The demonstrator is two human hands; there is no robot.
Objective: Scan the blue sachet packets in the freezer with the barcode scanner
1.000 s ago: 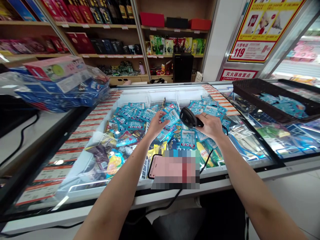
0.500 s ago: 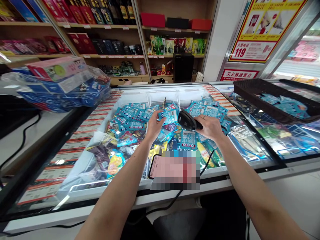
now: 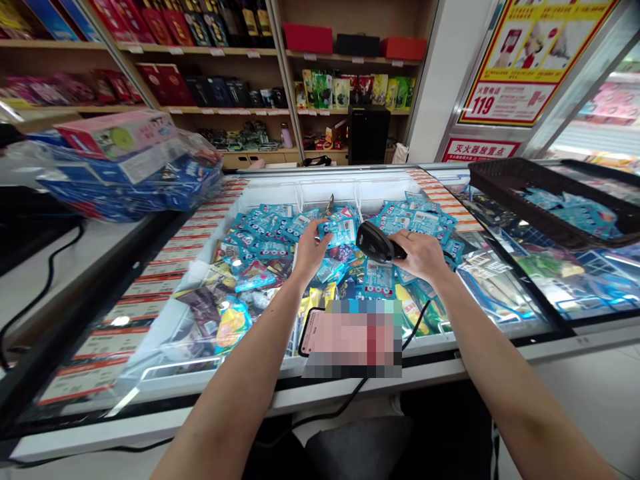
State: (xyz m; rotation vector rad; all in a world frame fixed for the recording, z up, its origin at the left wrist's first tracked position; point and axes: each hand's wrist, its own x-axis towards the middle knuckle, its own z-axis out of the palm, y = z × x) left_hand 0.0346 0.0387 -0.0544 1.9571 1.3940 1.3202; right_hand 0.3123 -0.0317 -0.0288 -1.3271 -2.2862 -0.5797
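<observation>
Between its fingers my left hand [image 3: 313,248] pinches a blue packet [image 3: 341,231] with a white barcode label, held above the glass-topped freezer [image 3: 145,363]. My right hand [image 3: 421,255] is closed round the handle of a black barcode scanner [image 3: 376,242], whose head points left at the packet, just short of it. Many similar blue packets [image 3: 415,223] lie beneath and around both hands, mixed with other coloured packs. A phone [image 3: 314,330], partly blurred out by large pixels, lies at the freezer's near edge.
A dark brown basket [image 3: 520,212] with blue packets sits at the right. Boxes in clear plastic wrap [image 3: 125,167] stand at the left. A black cable [image 3: 345,403] runs along the front edge. Stocked shelves [image 3: 215,110] stand behind.
The packet and the scanner keep nearly the same place, both hands closed on them. Only a slight shift of the whole view shows.
</observation>
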